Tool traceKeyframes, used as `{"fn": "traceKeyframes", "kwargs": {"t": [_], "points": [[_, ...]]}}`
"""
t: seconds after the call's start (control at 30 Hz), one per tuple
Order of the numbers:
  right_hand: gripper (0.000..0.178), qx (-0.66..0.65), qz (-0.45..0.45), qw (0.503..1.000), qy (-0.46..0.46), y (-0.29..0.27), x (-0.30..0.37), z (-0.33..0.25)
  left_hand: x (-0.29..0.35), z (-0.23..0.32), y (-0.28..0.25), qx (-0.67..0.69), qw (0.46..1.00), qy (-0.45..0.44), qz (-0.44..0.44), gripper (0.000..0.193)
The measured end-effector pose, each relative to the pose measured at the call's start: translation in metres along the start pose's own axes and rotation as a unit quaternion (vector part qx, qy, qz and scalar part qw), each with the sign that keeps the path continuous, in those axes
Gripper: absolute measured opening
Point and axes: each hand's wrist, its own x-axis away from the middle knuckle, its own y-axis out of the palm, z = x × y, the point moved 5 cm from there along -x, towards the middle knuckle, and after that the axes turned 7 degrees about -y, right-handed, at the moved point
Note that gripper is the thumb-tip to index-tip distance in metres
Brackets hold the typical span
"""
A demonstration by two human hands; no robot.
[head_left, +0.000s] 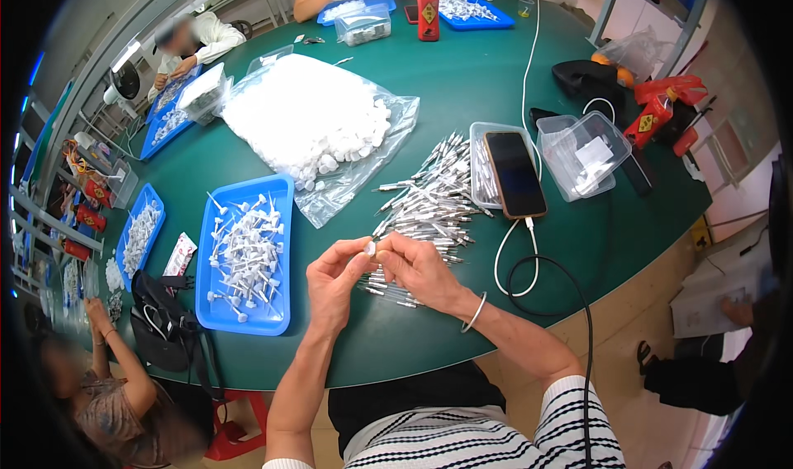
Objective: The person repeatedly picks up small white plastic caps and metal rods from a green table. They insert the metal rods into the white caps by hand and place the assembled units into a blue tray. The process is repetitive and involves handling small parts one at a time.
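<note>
My left hand (332, 281) and my right hand (423, 271) meet above the table's near side, fingertips pinched together on a small white plastic piece (370, 248). My fingers cover most of it, and whether a thin rod is joined to it cannot be made out. Under and beyond my right hand lies a heap of slim metal-and-white rods (434, 192). Left of my hands, a blue tray (285, 258) holds many white-capped rods (245, 250). Beyond them, a large clear plastic bag (318, 209) spills loose white caps (330, 151).
A phone (516, 176) with a white cable rests on a clear box (487, 127); open clear containers (582, 159) stand beside it. A black cable (570, 283) hangs near my right arm. A black bag (165, 320) lies left. Co-workers sit around the green table (462, 64), with a red bottle (428, 11) far off.
</note>
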Motion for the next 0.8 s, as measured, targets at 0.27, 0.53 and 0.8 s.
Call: {"fn": "traceKeyframes", "kwargs": {"t": [0.27,0.53,0.8], "points": [[0.016,0.001,0.008,1.000,-0.001,0.0017,0.0010,0.0009,0.0012,-0.0004,0.0024,0.040,0.999,0.005,0.023,0.019],[0.016,-0.009,0.007,1.000,-0.004,0.0027,0.0017,0.0002,0.0008,-0.0019,-0.0021,0.029,0.999,-0.008,0.021,0.015],[0.016,-0.009,0.005,1.000,-0.004,0.0018,0.0013,-0.0008,0.0009,0.0027,0.0014,0.020,0.999,0.013,0.025,0.015]]}}
